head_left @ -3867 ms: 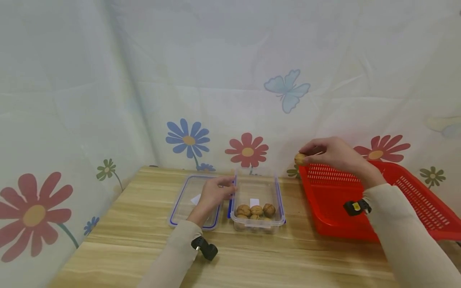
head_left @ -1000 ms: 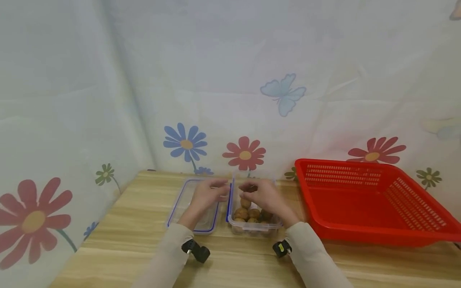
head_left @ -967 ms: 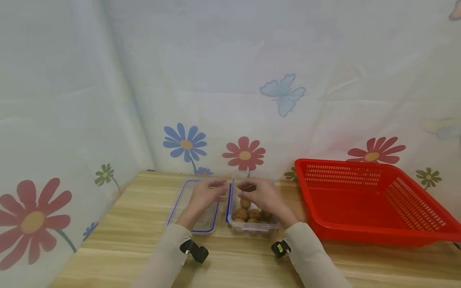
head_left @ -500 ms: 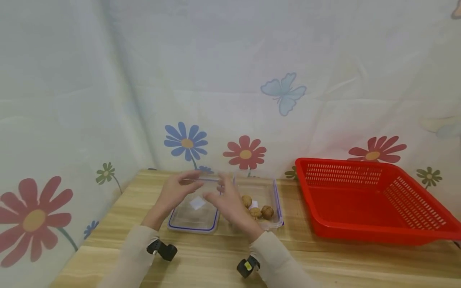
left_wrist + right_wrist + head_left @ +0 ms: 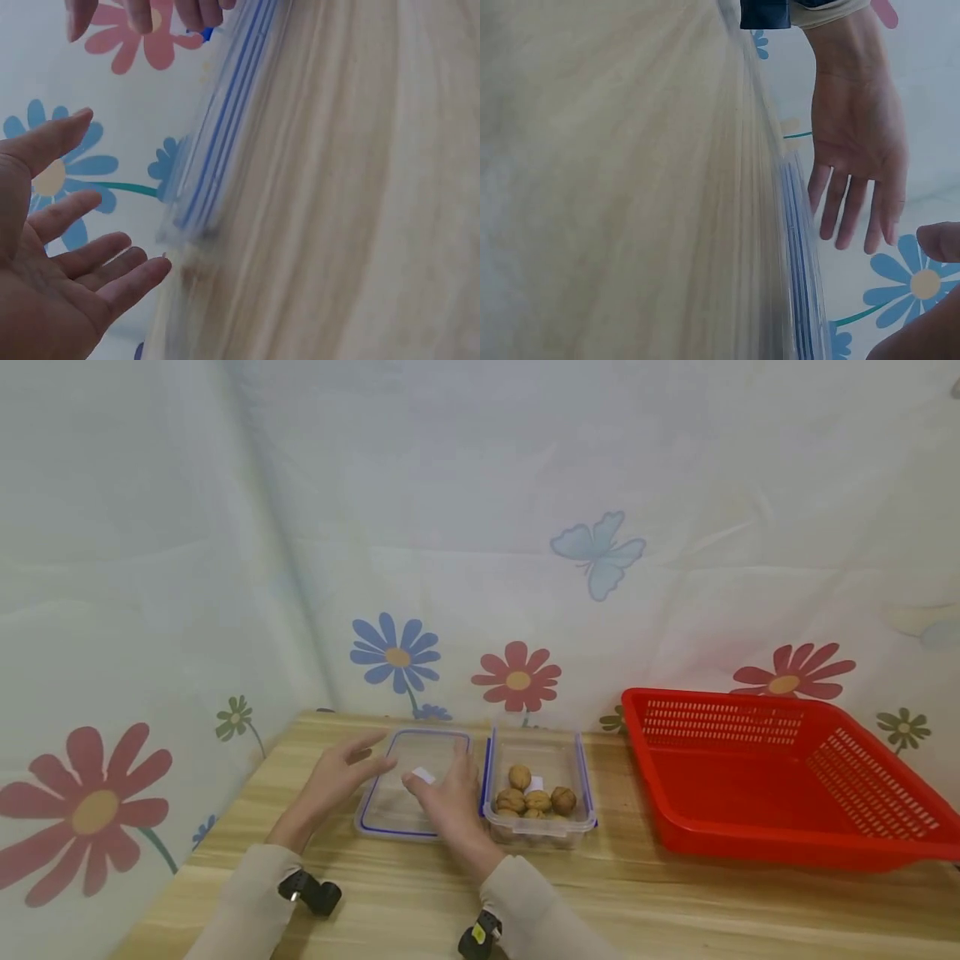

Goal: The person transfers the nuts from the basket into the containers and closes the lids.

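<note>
A flat clear plastic lid (image 5: 401,814) with a blue seal and a white label lies on the table. My left hand (image 5: 330,781) is at its left side, fingers spread and straight, holding nothing. Over the lid's right part is my right hand (image 5: 453,797), thumb apart from the extended fingers, also without anything in its grasp. In the left wrist view, the fingers of the left hand (image 5: 67,285) come close to the lid's blue-striped edge (image 5: 225,127). Just right of the lid stands a clear container (image 5: 588,777) with several walnuts (image 5: 512,800) at its near end.
A large red plastic basket (image 5: 720,837) stands on the right side of the wooden table (image 5: 637,902). Behind the table hangs a white cloth (image 5: 465,527) printed with flowers and a butterfly. A white slip (image 5: 535,783) shows inside the container.
Earlier the right hand held a walnut beside the basket; one more walnut now lies in the container. Both hands have moved left from the container to the lid and spread apart.
</note>
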The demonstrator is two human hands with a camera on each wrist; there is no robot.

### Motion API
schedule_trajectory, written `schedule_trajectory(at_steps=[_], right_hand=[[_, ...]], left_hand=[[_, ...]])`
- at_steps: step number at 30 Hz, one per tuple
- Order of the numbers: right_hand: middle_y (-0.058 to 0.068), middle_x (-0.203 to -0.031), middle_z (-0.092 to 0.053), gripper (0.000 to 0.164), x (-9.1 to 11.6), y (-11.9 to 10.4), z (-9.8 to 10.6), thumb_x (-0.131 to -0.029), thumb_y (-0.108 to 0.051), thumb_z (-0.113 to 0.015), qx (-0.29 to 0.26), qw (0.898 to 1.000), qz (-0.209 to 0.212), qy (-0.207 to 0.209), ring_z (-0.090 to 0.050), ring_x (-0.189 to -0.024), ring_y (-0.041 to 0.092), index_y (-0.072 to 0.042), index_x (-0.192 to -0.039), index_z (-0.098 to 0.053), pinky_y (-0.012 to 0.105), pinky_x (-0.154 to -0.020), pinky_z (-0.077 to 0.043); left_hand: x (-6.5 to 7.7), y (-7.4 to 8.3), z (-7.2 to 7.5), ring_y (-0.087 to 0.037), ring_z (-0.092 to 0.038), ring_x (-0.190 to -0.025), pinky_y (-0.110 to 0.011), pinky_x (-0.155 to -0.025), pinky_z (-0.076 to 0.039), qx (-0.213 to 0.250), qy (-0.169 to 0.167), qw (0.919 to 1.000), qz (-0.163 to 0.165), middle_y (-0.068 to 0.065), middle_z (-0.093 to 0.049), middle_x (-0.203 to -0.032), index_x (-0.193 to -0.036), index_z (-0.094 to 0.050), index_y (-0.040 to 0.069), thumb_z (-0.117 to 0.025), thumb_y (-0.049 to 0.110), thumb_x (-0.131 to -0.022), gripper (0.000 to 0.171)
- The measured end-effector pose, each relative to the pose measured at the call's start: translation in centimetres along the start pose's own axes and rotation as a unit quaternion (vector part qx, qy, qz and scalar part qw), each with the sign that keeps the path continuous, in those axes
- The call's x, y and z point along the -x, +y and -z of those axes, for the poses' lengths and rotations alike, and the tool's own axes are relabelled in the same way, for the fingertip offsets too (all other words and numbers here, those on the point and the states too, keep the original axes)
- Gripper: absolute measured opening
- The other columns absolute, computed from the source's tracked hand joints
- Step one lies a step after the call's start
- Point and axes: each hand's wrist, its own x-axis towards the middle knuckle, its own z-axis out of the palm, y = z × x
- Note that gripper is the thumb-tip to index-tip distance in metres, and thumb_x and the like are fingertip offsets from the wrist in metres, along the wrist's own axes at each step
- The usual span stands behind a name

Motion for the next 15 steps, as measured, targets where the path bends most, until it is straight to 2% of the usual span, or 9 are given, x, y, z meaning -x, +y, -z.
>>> schedule_trajectory(at_steps=[3, 6, 10, 15], right_hand=[[0.036, -0.164, -0.025, 0.100, 0.1, 0.3, -0.1, -0.088, -0.026, -0.083, -0.005, 1.000, -0.008, 0.004, -0.024, -0.153, 0.051, 0.003, -0.165, -0.025, 0.066, -0.125, -0.024], [0.036, -0.163, -0.025, 0.100, 0.0, 0.4, -0.1, -0.087, -0.023, -0.084, -0.006, 1.000, -0.003, 0.015, -0.025, -0.152, 0.051, 0.004, -0.164, -0.027, 0.065, -0.125, -0.025], [0.036, -0.160, -0.029, 0.097, -0.1, 0.5, -0.3, -0.082, -0.017, -0.085, 0.016, 0.999, 0.008, 0.032, -0.029, -0.149, 0.052, 0.005, -0.160, -0.033, 0.065, -0.123, -0.030], [0.036, -0.162, -0.026, 0.098, -0.2, 0.7, -0.3, -0.078, -0.012, -0.082, 0.034, 0.999, 0.000, 0.027, -0.027, -0.150, 0.052, 0.004, -0.161, -0.033, 0.065, -0.123, -0.031]], left_hand=[[0.1, -0.4, 0.1, -0.050, -0.042, -0.146, -0.063, -0.116, -0.043, 0.011, -0.011, 0.9996, 0.024, -0.026, -0.041, -0.163, -0.160, -0.045, 0.004, -0.075, 0.034, -0.101, 0.072], [0.2, -0.5, 0.2, -0.047, -0.048, -0.143, -0.057, -0.115, -0.047, 0.027, -0.014, 0.9989, 0.037, -0.030, -0.042, -0.160, -0.160, -0.043, 0.002, -0.075, 0.032, -0.102, 0.073], [0.3, -0.9, 0.2, -0.047, -0.054, -0.137, -0.050, -0.109, -0.054, 0.051, -0.014, 0.9978, 0.040, -0.036, -0.046, -0.154, -0.158, -0.042, -0.004, -0.074, 0.024, -0.102, 0.071], [0.2, -1.4, -0.1, -0.040, -0.065, -0.124, -0.042, -0.100, -0.061, 0.074, -0.018, 0.9956, 0.055, -0.036, -0.056, -0.144, -0.154, -0.045, -0.010, -0.075, 0.016, -0.101, 0.066]])
